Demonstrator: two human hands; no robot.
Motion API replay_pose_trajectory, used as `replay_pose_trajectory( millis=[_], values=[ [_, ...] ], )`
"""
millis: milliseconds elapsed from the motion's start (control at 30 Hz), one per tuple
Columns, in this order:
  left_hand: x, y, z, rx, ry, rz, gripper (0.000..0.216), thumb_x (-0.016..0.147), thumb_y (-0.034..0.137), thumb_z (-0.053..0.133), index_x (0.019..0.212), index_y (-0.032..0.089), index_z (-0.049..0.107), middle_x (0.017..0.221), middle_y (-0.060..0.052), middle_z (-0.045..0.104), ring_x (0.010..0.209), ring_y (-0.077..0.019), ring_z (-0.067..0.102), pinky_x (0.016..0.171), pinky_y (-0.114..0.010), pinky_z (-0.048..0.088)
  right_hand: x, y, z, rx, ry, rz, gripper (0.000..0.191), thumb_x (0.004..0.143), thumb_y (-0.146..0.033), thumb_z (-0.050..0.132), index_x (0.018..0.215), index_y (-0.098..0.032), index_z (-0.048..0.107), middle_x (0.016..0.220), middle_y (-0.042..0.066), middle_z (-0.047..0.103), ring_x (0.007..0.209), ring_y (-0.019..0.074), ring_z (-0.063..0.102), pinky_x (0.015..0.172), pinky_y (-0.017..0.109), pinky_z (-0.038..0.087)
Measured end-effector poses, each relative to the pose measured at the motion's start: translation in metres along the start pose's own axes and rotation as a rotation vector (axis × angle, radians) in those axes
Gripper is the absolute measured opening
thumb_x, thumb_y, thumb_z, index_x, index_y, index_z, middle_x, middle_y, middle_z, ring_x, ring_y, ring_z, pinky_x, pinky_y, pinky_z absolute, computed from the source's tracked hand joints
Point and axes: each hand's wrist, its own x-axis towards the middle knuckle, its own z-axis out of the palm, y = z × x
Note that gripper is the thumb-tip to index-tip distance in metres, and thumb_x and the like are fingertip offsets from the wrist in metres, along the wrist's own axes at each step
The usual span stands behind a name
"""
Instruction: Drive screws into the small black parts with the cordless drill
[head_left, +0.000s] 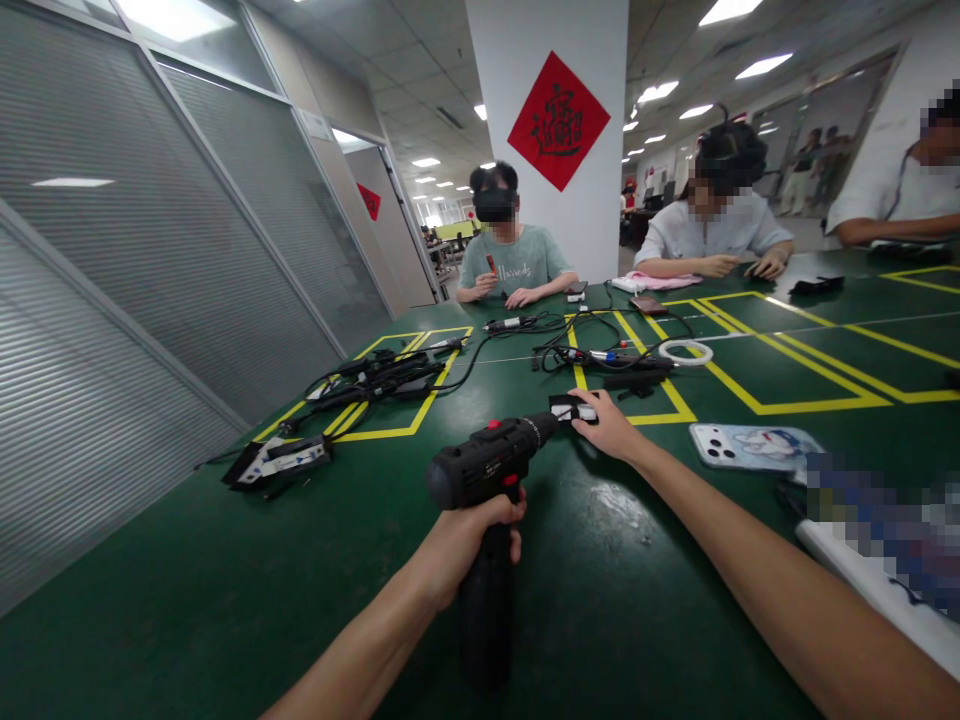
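My left hand [480, 535] is wrapped around the grip of a black cordless drill [480, 462] with red buttons. Its chuck points forward and right, toward a small black-and-white part [564, 410] on the green table. Fingers of my right hand [604, 425] are closed on the right end of that part. The drill's tip reaches the part's near side; whether it touches a screw is too small to tell. The drill's lower end hangs nearest to me.
Black cables and adapters [375, 375] lie in a heap at the left, with a black-and-white piece [281, 460] in front. More cables and a white ring [685, 352] lie beyond my right hand. A phone [754, 447] rests at the right. Several people sit across the table [360, 600].
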Motion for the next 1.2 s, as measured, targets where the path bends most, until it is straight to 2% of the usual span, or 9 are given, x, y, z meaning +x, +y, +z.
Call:
replay_pose_trajectory(
  millis=[1200],
  values=[
    [0.0006, -0.0034, 0.0007, 0.001, -0.007, 0.017, 0.018, 0.072, 0.018, 0.054, 0.088, 0.013, 0.056, 0.078, -0.002, 0.053, 0.051, -0.0106, 0.054, 0.051, -0.024, 0.04, 0.0009, 0.0024, 0.0005, -0.009, 0.009, -0.013, 0.05, 0.075, -0.023, 0.057, 0.123, -0.029, 0.048, 0.109, 0.004, 0.044, 0.102, 0.019, 0.053, 0.097, 0.035, 0.039]
  ],
)
